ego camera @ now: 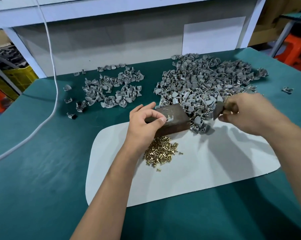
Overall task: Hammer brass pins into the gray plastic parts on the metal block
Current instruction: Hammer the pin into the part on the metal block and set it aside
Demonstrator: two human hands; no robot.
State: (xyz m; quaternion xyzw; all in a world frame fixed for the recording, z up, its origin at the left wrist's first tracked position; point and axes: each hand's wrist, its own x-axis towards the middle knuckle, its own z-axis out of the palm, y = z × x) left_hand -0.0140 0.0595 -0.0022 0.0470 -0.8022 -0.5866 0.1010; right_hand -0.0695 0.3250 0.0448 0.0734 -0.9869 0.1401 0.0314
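A dark rusty metal block (176, 122) stands at the back edge of a white mat (189, 170). On its top lies a small gray plastic part (169, 119) with a brass pin upright in it. My left hand (144, 122) pinches that part between thumb and forefinger. My right hand (246, 112) grips a hammer (219, 110) by its handle, the blurred metal head raised to the right of the block. A heap of brass pins (161, 151) lies on the mat just in front of the block.
A big pile of gray plastic parts (207, 82) spreads behind and right of the block. A smaller pile (111, 89) lies at the back left on the green table cover (42, 153). A white cable (54, 94) runs down the left side.
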